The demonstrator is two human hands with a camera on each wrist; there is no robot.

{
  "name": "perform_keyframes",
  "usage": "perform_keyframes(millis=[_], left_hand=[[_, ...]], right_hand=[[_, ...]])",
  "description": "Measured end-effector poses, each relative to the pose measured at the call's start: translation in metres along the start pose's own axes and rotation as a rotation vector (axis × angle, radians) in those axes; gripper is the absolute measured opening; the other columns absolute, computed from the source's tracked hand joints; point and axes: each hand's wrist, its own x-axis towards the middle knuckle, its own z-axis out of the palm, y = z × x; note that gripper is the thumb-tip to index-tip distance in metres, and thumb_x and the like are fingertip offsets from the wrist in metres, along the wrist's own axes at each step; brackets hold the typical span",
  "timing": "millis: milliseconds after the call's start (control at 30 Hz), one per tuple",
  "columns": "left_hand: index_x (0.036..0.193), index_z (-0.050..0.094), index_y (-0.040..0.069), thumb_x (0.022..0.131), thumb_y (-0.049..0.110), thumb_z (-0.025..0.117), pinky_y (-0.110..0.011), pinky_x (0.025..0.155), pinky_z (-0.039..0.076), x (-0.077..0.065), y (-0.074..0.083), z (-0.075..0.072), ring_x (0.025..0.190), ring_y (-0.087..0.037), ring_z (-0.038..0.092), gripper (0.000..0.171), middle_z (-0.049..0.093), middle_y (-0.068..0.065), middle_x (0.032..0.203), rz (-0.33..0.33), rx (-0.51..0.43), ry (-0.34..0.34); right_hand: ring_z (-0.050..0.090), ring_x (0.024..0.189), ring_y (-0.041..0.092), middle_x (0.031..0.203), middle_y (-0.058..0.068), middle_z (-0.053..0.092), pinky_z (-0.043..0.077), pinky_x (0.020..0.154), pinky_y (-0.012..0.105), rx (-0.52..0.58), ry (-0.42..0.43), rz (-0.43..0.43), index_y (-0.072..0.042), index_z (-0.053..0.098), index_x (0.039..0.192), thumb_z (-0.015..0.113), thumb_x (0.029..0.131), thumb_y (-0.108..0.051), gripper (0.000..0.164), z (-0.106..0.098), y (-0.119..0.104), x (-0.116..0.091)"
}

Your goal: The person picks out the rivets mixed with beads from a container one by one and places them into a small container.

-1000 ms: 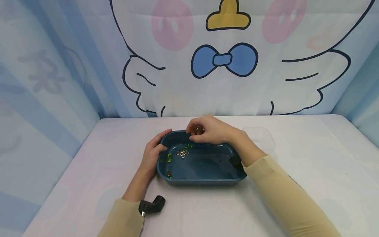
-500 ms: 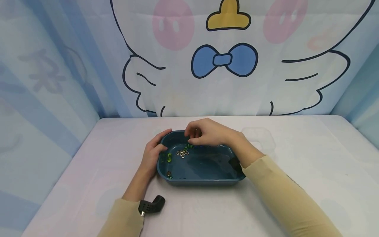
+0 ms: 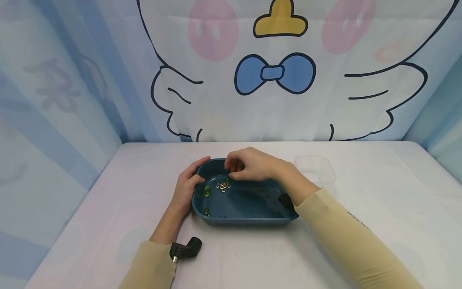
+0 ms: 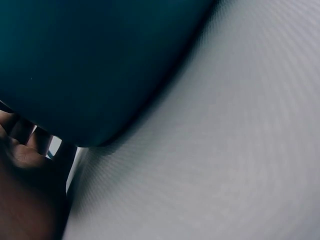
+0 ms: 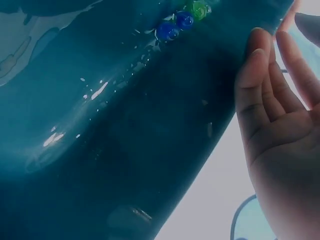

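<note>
A dark blue rectangular basin (image 3: pixel 249 221) stands on the table. My left hand (image 3: pixel 184 190) grips its left end, thumb over the rim. Inside lie several gold-and-white ring-shaped beads (image 3: pixel 223 186), with green beads (image 3: pixel 207 192) near the left wall. My right hand (image 3: pixel 252 165) reaches over the back wall with bent fingers, its thumb low beside the ring-shaped beads. In the right wrist view, blue beads (image 5: pixel 167 31) and a green bead (image 5: pixel 198 10) lie in the basin, and the fingers (image 5: pixel 253 70) overlap its edge. I cannot tell whether the right fingertips pinch a bead.
A clear plastic box (image 3: pixel 315 165) is on the table behind the right forearm. A black wrist camera (image 3: pixel 185 248) juts out from the left sleeve. Another dark piece (image 3: pixel 286 201) shows under the right wrist, over the basin's right end. A printed curtain (image 3: pixel 274 108) hangs behind the table.
My right hand has shifted slightly left and toward me, lower over the basin, now covering the blue beads and most of the green ones by the back wall. The left hand keeps its grip.
</note>
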Motion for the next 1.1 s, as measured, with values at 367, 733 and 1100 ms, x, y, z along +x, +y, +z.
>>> perform_keyframes(millis=[367, 733, 1100], left_hand=[[0.146, 0.051, 0.002, 0.082, -0.007, 0.043, -0.042, 0.116, 0.027, -0.001, 0.001, 0.000, 0.140, -0.021, 0.040, 0.065, 0.048, -0.011, 0.151, -0.003, 0.018, 0.006], [0.146, 0.051, 0.002, 0.082, -0.006, 0.043, -0.042, 0.116, 0.025, 0.000, 0.001, 0.001, 0.140, -0.021, 0.039, 0.065, 0.048, -0.011, 0.151, -0.004, 0.011, 0.002], [0.146, 0.051, 0.001, 0.083, -0.007, 0.042, -0.042, 0.116, 0.025, 0.000, 0.001, 0.001, 0.140, -0.021, 0.039, 0.064, 0.047, -0.011, 0.151, -0.001, 0.012, 0.003]], right_hand=[[0.061, 0.083, 0.013, 0.093, -0.001, 0.066, 0.051, 0.078, 0.031, -0.046, -0.021, -0.013, -0.003, 0.068, 0.115, 0.067, 0.094, -0.014, 0.024, 0.007, 0.003, 0.001], [0.061, 0.082, 0.011, 0.093, -0.002, 0.066, 0.051, 0.078, 0.031, -0.085, -0.092, 0.016, -0.005, 0.067, 0.115, 0.065, 0.095, -0.014, 0.022, 0.010, 0.003, 0.002], [0.061, 0.082, 0.011, 0.092, -0.003, 0.065, 0.051, 0.076, 0.030, -0.063, -0.143, 0.062, -0.006, 0.068, 0.113, 0.067, 0.094, -0.012, 0.020, 0.015, 0.004, 0.004]])
